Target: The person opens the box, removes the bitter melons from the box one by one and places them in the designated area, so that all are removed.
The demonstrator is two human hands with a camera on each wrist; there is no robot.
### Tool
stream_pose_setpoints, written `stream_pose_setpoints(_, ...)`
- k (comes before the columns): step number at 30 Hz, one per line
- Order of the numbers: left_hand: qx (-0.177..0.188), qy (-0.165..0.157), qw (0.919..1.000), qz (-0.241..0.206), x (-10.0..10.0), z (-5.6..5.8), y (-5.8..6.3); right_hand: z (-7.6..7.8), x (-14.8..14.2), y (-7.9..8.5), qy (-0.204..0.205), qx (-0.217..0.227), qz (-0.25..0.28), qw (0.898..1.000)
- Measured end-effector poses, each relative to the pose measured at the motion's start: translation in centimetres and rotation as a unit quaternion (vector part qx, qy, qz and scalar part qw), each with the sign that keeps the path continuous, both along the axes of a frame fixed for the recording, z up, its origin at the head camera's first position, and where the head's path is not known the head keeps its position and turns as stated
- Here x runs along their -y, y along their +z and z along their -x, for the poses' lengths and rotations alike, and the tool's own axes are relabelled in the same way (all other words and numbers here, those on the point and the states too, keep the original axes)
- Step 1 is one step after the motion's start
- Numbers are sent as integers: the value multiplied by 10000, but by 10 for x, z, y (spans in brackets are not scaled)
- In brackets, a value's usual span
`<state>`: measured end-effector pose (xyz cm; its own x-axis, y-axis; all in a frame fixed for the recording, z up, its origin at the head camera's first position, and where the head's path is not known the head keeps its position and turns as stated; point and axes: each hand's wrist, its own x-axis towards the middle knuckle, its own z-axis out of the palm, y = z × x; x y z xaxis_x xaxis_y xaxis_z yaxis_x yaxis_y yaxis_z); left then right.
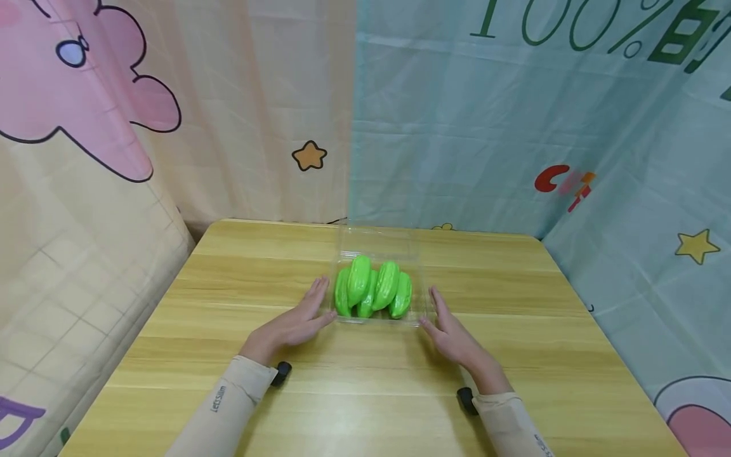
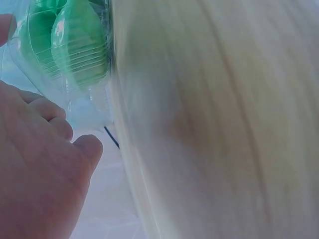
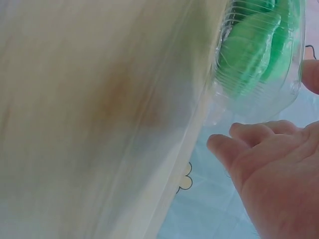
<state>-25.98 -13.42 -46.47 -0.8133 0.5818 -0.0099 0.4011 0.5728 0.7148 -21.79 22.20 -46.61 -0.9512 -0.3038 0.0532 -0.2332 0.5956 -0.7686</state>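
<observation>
A clear plastic clamshell box [image 1: 377,322] lies on the table with its lid [image 1: 377,241] raised at the back. Inside it are several glossy, bright green, curved fruits [image 1: 386,285] shaped like bananas, some lying over others. My left hand [image 1: 299,318] is at the box's left side, fingers straight and thumb near the front corner. On the opposite side my right hand [image 1: 454,333] mirrors it, fingers extended along the wall. The left wrist view shows the ribbed box wall [image 2: 84,59] beyond the fingertips. Neither hand curls round anything.
The wooden table [image 1: 377,393] runs out on all sides of the box. Printed curtains [image 1: 268,114] hang behind its far edge and along both sides. Each wrist carries a small black device, the left one [image 1: 281,374] and the right one [image 1: 467,401].
</observation>
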Motion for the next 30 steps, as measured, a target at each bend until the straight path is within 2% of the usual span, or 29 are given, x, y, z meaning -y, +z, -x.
stream_pose_setpoints(7,-97,-79,9999,-55,-2,0,5,-1,-1,5,43,47,-8,10000)
stream_pose_setpoints(13,-155,-111,9997,-139,-4,2,3,-3,-1,6,-63,16,-187,9998)
stream_pose_setpoints(16,-96,14,9999,-110,-3,1,0,-2,2,4,-131,77,-240,9996)
stream_pose_setpoints(20,-42,297,9995,-26,3,-3,-4,1,8,2,37,220,-223,9995)
stream_pose_setpoints(23,-81,350,9994,-11,5,-5,-6,1,11,2,80,292,-313,9991)
stream_pose_setpoints(26,-107,246,9996,63,1,-1,-3,1,9,6,-39,273,-449,9986)
stream_pose_setpoints(30,-72,194,9998,49,-9,14,9,8,5,15,-112,123,-498,9986)
